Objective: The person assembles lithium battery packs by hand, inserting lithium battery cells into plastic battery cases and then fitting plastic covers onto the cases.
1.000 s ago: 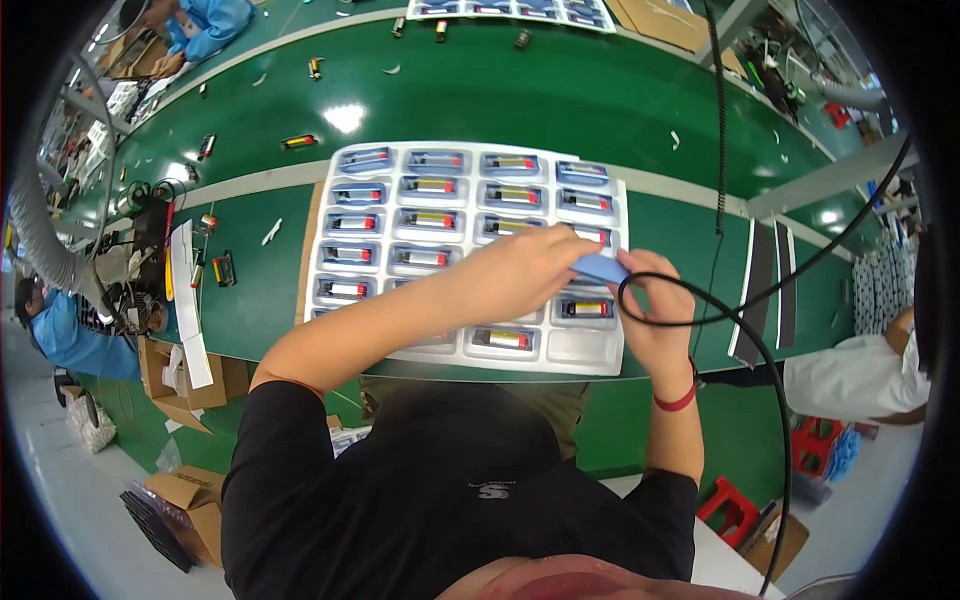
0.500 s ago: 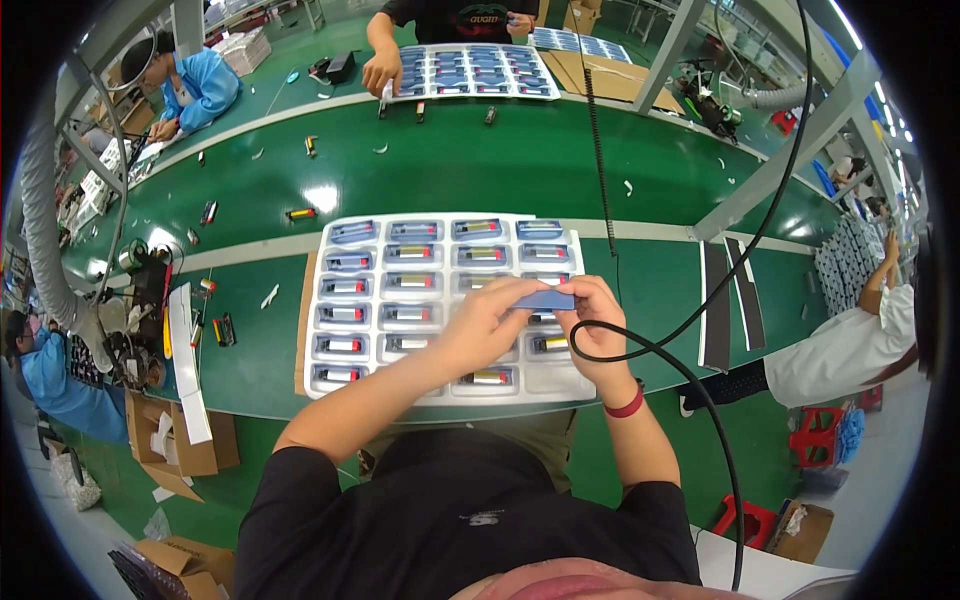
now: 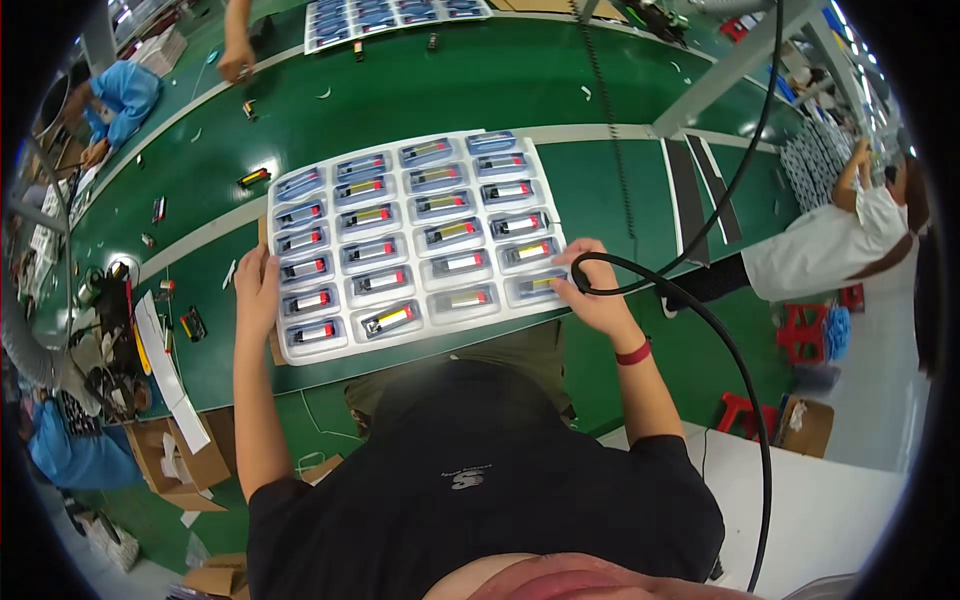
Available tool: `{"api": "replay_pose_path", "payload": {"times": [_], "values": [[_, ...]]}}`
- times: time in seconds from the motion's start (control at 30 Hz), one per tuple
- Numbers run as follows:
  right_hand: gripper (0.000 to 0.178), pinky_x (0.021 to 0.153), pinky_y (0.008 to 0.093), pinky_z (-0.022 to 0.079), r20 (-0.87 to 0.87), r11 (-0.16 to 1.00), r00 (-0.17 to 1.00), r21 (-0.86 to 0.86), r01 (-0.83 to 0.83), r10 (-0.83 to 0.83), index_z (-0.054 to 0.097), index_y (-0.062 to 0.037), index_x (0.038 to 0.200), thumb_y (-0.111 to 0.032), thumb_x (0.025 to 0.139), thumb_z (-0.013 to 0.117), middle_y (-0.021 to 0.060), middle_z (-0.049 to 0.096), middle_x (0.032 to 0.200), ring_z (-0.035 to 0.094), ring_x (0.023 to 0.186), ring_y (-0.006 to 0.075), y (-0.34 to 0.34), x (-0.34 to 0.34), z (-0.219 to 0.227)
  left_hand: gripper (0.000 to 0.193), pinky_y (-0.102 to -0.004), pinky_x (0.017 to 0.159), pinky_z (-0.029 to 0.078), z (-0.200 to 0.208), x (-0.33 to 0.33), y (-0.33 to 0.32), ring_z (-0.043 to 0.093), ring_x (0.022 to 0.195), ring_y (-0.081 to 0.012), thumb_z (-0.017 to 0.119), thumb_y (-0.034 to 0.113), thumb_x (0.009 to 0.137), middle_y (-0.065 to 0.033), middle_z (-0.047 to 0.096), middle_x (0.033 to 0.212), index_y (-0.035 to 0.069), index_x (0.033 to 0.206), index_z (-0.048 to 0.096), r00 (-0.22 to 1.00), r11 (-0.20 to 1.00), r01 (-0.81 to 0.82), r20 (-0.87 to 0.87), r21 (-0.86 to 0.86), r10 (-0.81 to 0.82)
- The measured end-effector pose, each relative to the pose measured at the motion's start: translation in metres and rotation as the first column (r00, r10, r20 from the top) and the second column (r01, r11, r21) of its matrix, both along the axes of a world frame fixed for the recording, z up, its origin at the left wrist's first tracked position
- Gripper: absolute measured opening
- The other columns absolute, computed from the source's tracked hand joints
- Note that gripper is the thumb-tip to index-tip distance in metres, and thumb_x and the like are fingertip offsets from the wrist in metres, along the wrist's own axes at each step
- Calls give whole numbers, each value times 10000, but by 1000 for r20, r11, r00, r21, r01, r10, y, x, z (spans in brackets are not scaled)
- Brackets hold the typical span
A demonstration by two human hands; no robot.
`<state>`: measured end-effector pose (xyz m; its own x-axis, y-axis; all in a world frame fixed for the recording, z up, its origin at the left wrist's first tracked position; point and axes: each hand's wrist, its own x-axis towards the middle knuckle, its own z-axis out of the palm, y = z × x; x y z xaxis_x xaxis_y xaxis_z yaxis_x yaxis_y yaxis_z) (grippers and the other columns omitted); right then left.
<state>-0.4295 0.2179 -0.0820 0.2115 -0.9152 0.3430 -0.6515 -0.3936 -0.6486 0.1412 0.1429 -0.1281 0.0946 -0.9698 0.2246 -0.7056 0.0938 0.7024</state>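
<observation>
A white plastic tray (image 3: 420,266) lies slightly turned on the green table in front of me. Its rows of pockets hold small battery packs (image 3: 463,262) with silver, yellow and red parts, several in bluish clear pockets. My left hand (image 3: 257,290) grips the tray's left edge, fingers along its side. At the right edge, by the lower right pocket, my right hand (image 3: 592,292) holds the tray between thumb and fingers. A black cable (image 3: 690,385) loops in front of that hand and hides part of it.
Beyond the table runs a green conveyor belt (image 3: 400,105) with loose battery packs on it. Across it are another filled tray (image 3: 385,18) and a co-worker's hand (image 3: 237,62). Dark strips (image 3: 685,195) lie right; a white strip (image 3: 172,370) and tools lie left.
My hands have moved apart from a flat blue piece held above the tray to the tray's two sides. The tray has turned slightly. Across the belt, the co-worker's hand has reached out leftward.
</observation>
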Motion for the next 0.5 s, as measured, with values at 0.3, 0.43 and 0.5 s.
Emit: {"api": "replay_pose_path", "payload": {"times": [0.3, 0.43, 0.5], "values": [[510, 1239, 561, 171, -227, 893, 889, 125, 433, -399, 583, -24, 1416, -351, 1025, 612, 256, 409, 1612, 251, 1544, 456, -72, 13, -17, 366, -321, 923, 520, 35, -34, -5, 643, 1054, -167, 570, 258, 1084, -102, 654, 1165, -44, 1291, 578, 873, 973, 68, -484, 223, 50], [513, 1272, 532, 58, 138, 906, 940, 341, 251, -312, 562, 35, 1413, -328, 1052, 577, 264, 410, 1618, 58, 1615, 419, -78, 25, -8, 286, -325, 971, 525, 44, -34, -2, 644, 1104, -166, 547, 224, 1100, -102, 656, 1188, 4, 1281, 529, 555, 943, 129, -810, 307, 188], [463, 1244, 453, 255, 448, 924, 850, 367, 109, -278, 536, 42, 1434, -223, 1057, 582, 223, 552, 1508, 328, 1544, 343, -77, 32, 4, 269, -353, 996, 525, 53, -36, -2, 640, 1146, -179, 519, 206, 1103, -104, 654, 1222, 16, 1294, 524, 405, 940, 182, -893, 289, 196]]}}
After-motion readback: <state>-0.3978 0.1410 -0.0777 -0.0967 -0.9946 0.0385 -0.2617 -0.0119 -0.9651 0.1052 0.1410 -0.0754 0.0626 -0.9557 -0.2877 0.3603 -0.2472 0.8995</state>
